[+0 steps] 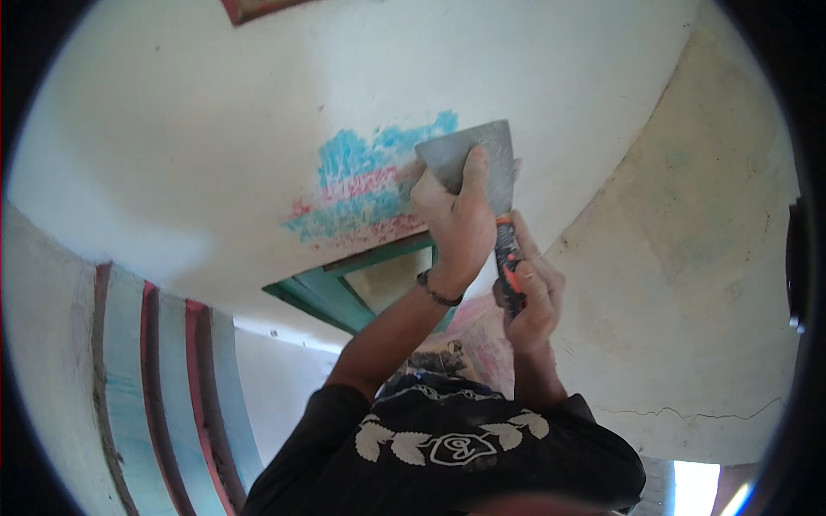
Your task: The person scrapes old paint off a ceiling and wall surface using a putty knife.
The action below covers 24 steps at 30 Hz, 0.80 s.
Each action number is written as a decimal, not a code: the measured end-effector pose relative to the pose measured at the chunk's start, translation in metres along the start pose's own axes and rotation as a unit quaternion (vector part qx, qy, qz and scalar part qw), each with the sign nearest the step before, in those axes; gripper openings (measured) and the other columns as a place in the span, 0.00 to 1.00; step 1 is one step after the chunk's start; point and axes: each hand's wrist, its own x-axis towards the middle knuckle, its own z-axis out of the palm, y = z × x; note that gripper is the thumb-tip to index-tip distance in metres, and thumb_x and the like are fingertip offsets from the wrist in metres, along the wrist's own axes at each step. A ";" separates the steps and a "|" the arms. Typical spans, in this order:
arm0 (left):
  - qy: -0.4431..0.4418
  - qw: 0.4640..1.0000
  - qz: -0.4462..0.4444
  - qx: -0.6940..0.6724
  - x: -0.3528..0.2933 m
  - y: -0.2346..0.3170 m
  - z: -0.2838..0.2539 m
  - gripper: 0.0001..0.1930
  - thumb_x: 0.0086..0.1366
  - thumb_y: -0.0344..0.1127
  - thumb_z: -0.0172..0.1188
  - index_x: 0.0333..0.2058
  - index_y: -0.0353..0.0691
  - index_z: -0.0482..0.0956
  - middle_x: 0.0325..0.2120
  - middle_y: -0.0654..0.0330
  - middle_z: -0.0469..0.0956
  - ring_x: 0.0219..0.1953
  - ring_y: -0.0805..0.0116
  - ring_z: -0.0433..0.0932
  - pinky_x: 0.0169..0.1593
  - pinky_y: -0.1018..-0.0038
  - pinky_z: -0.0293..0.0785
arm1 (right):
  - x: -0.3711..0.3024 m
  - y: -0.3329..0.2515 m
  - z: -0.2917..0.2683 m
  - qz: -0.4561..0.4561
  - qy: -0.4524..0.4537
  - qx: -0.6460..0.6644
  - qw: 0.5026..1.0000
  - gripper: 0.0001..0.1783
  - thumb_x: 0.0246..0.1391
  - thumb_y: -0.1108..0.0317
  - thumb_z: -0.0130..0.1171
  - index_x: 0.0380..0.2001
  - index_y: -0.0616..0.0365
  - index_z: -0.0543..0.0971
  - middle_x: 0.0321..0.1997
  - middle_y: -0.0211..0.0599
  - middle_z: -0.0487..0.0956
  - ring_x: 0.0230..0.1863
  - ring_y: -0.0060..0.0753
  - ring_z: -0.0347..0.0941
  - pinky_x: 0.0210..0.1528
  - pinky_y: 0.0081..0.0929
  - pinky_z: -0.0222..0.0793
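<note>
My right hand (533, 305) is wrapped round the black and orange handle of a wide putty knife (490, 159). Higher up, my left hand (465, 228) grips the grey metal blade, its thumb lying on the face and its other fingers partly hidden behind it. The blade points up and partly covers a whitish wall (249, 129). Just left of it, rough patches of blue paint (353, 155) and red paint (344, 236) show on that wall. Whether the blade's edge touches the wall, I cannot tell.
Below the paint patches sits a green frame (318, 297), partly behind my left forearm. Dark red upright bars (153, 361) with pale blue between them stand at the left. A stained, cracked wall (688, 258) lies to the right. Bright light enters at the lower right.
</note>
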 end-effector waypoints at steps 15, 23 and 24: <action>0.019 1.000 0.001 0.008 -0.005 -0.003 0.004 0.09 0.70 0.27 0.56 0.37 0.22 0.76 0.31 0.52 0.81 0.30 0.67 0.83 0.35 0.71 0.85 | -0.004 0.009 0.006 -0.039 0.060 -0.048 0.996 0.34 0.63 0.61 0.46 0.65 0.78 0.64 0.42 0.42 0.81 0.34 0.19 0.72 0.37 0.16 0.65; 0.000 1.000 -0.009 -0.001 -0.011 -0.010 -0.009 0.10 0.68 0.28 0.58 0.43 0.23 0.75 0.39 0.50 0.80 0.33 0.62 0.83 0.40 0.66 0.87 | -0.009 0.009 0.002 -0.049 0.033 -0.056 0.997 0.33 0.67 0.60 0.46 0.65 0.78 0.64 0.55 0.49 0.78 0.51 0.28 0.72 0.56 0.21 0.64; 0.015 1.000 -0.009 -0.005 -0.016 -0.008 -0.014 0.11 0.68 0.28 0.58 0.43 0.23 0.75 0.39 0.49 0.80 0.34 0.61 0.84 0.40 0.66 0.86 | -0.014 0.017 0.004 -0.045 0.020 -0.052 0.997 0.30 0.67 0.63 0.46 0.65 0.75 0.65 0.45 0.40 0.79 0.43 0.22 0.70 0.47 0.19 0.64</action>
